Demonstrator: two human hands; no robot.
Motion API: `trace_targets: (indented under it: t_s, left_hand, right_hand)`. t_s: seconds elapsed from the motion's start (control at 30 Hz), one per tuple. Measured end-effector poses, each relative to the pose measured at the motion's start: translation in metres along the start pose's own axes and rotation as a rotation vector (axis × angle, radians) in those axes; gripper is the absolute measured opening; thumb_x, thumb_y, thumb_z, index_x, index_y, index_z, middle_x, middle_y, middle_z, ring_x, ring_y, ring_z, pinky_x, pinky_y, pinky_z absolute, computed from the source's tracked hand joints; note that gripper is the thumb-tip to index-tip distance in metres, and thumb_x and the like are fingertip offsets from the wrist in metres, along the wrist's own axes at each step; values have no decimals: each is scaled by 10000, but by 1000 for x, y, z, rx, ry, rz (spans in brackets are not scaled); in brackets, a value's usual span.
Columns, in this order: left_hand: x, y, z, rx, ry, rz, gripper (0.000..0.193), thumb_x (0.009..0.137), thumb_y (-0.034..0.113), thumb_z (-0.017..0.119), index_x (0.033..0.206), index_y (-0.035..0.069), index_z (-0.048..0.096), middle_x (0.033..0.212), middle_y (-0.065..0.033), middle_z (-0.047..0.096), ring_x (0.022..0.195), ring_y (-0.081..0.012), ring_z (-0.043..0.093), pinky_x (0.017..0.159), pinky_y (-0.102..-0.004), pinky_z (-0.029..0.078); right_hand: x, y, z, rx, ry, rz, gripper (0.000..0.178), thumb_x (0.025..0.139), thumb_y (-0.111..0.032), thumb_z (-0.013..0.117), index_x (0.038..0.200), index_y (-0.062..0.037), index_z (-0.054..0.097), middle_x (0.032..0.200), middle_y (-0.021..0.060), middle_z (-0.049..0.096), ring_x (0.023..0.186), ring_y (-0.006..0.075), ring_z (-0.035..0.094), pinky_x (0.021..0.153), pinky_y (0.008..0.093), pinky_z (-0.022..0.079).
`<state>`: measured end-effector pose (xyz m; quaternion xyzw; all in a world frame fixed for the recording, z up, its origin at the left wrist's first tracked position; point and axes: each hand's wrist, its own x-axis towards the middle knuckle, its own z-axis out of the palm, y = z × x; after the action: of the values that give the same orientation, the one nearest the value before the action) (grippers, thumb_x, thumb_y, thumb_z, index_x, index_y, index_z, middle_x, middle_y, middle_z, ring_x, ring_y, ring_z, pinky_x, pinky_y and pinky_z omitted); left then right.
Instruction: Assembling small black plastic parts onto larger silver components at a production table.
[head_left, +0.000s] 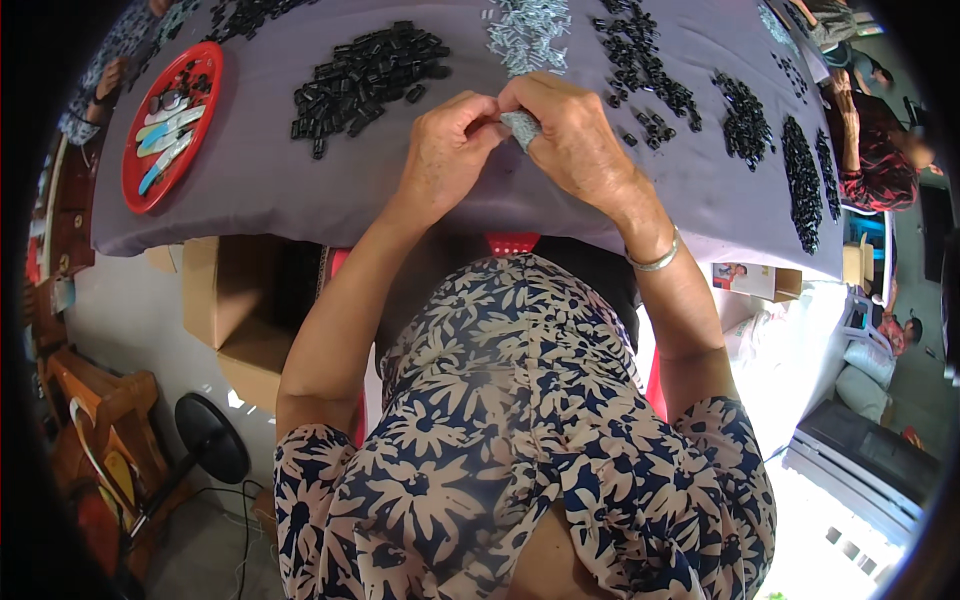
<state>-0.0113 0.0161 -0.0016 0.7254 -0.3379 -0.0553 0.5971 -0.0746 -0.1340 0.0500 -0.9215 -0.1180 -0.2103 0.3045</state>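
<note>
Small grey part (pixel 520 128) pinched above grey-clothed table (pixel 260 180); black-piece piles (pixel 365 75).

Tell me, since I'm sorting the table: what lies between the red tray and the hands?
In the head view, a pile of black parts lies on the grey cloth between the red tray and the left hand.

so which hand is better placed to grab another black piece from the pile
Probably the left hand: it sits just below the pile of black pieces, while the right hand has a small grey part at its fingers.
</note>
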Motion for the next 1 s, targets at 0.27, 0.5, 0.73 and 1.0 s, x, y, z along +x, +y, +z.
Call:
trace_targets:
  t_s: [0.27, 0.5, 0.73, 1.0]
  left_hand:
    - [2, -4, -1, -152, -32, -72, 121, 816, 14, 679, 922, -22, 633, 808, -25, 613, 733, -84, 554, 676, -245, 465]
    - [0, 5, -3, -178, 19, -28, 106, 836, 14, 678, 932, -6, 640, 836, 2, 610, 759, -64, 546, 697, -222, 456]
    - [0, 5, -2, -261, -36, -153, 138, 830, 17, 693, 965, 4, 667, 817, 9, 625, 729, -59, 554, 669, -214, 458]
    - [0, 2, -1, -158, -36, -29, 125, 819, 23, 708, 932, -17, 674, 794, -4, 610, 693, -62, 528, 630, -215, 429]
  right_hand:
    - [-9, 2, 3, 215, 106, 157, 214, 783, 86, 626, 964, -27, 636, 843, 125, 684, 754, 212, 677, 683, 288, 526]
    - [-47, 47, -61, 115, 203, 359, 174, 874, 33, 612, 1035, -19, 656, 884, 19, 662, 809, 57, 594, 721, 227, 494]
    - [-80, 58, -76, -480, 15, 126, 374, 735, 68, 630, 1089, -52, 644, 1000, 95, 639, 900, 281, 627, 768, 354, 501]
    - [-69, 42, -68, -679, -195, 63, 367, 646, 94, 603, 974, -65, 644, 874, 74, 565, 830, 281, 563, 772, 387, 448]
